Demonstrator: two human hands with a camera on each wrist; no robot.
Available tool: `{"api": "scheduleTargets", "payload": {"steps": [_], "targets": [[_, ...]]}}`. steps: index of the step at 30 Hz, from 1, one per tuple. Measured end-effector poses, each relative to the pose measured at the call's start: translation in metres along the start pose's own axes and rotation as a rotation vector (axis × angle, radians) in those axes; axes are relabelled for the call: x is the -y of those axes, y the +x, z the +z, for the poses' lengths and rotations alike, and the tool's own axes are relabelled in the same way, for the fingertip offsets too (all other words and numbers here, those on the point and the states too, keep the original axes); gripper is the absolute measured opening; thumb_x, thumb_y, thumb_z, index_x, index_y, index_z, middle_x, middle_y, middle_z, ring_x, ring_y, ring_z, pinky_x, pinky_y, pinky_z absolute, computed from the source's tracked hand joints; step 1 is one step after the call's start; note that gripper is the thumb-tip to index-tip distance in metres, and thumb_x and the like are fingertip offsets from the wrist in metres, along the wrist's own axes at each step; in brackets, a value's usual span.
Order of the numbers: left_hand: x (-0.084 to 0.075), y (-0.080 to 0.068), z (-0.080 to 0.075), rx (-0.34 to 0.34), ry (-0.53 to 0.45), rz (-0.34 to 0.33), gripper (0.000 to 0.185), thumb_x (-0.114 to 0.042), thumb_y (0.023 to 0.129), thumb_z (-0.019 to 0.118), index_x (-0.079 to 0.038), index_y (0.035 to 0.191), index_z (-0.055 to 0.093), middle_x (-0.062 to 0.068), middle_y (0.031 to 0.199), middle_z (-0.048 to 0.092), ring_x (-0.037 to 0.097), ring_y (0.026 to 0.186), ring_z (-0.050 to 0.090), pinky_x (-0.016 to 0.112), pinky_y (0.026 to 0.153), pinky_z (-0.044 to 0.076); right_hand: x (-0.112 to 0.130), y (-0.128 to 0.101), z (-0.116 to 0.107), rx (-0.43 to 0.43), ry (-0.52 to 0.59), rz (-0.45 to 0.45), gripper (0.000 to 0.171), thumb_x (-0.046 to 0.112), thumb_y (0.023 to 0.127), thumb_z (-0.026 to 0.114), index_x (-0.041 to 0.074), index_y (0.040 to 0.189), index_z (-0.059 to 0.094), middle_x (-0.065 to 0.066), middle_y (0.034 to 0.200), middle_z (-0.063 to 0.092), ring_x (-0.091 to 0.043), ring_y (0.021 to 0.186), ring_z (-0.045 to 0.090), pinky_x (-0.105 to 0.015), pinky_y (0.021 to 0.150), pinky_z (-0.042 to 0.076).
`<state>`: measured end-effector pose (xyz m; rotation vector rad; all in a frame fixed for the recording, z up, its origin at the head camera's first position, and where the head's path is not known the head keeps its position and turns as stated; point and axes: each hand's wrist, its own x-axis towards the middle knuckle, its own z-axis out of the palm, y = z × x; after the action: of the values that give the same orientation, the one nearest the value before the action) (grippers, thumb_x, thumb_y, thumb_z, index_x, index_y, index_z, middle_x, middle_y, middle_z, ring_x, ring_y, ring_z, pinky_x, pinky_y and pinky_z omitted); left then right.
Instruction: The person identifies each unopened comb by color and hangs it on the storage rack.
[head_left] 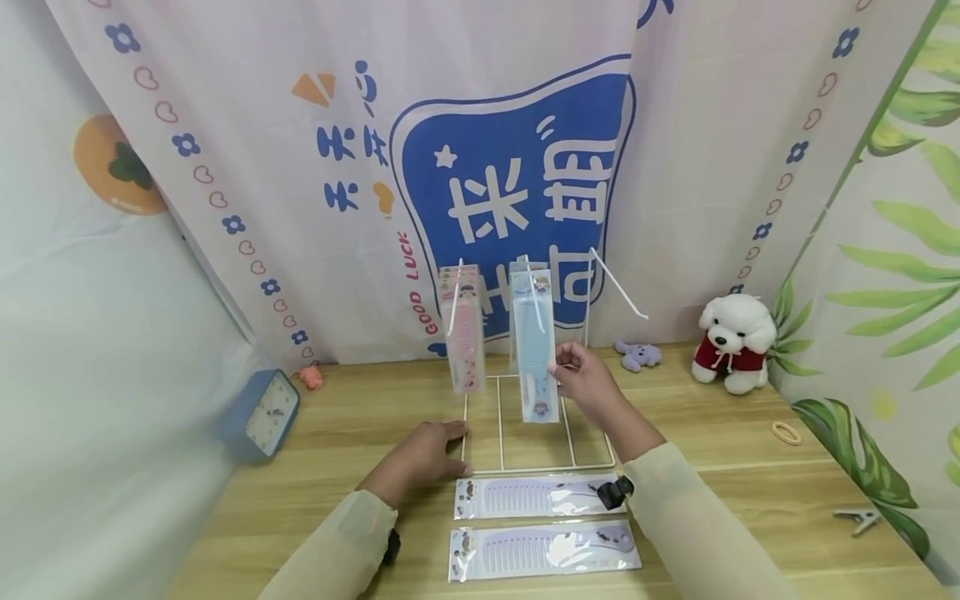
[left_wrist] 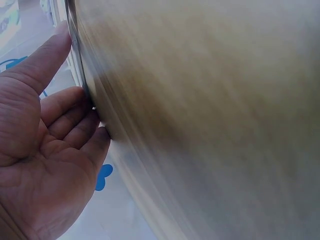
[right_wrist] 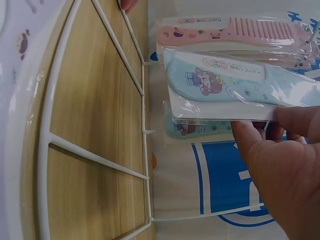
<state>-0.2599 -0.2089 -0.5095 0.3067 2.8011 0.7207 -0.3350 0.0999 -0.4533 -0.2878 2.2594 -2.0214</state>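
Note:
My right hand (head_left: 581,377) pinches the edge of a packaged blue comb (right_wrist: 215,85) between thumb and fingers. This comb hangs upright from the middle hook of a white wire rack (head_left: 501,433), in front of another blue one (right_wrist: 192,129). On the left hook hang several packaged pink combs (head_left: 467,333). My left hand (head_left: 426,454) rests at the left side of the rack's base, fingers and thumb spread, fingertips on its edge. In the left wrist view the left hand (left_wrist: 55,135) shows its palm, with nothing in its grasp.
Two packaged lilac combs (head_left: 543,550) lie in front of the rack. The right hook (head_left: 618,283) bears no comb. A blue clock (head_left: 262,417) stands left; a white plush dog (head_left: 735,342), a purple toy (head_left: 639,356), a hair tie (head_left: 786,432) and a clip (head_left: 858,520) are right.

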Motion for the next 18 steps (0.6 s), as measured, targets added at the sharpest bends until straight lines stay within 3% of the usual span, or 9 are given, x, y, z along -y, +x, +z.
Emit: {"api": "scheduleTargets", "payload": {"steps": [6, 18], "targets": [[-0.002, -0.001, -0.001, -0.001, 0.015, 0.005, 0.078, -0.034, 0.091, 0.091, -0.008, 0.157, 0.059, 0.009, 0.168, 0.052, 0.038, 0.157, 0.047, 0.055, 0.129, 0.041, 0.000, 0.008, 0.003, -0.002, 0.007, -0.033, 0.016, 0.000, 0.108, 0.059, -0.004, 0.123, 0.056, -0.014, 0.116, 0.060, -0.028, 0.112, 0.066, -0.043, 0.095, 0.067], [-0.004, -0.002, -0.003, 0.001, 0.034, 0.003, 0.077, -0.032, 0.091, 0.091, -0.007, 0.157, 0.059, 0.009, 0.168, 0.052, 0.039, 0.156, 0.047, 0.056, 0.129, 0.040, 0.003, 0.026, 0.005, -0.028, -0.180, -0.081, 0.020, 0.002, 0.110, 0.058, -0.005, 0.128, 0.061, -0.021, 0.120, 0.067, -0.031, 0.113, 0.065, -0.043, 0.095, 0.062]]}}
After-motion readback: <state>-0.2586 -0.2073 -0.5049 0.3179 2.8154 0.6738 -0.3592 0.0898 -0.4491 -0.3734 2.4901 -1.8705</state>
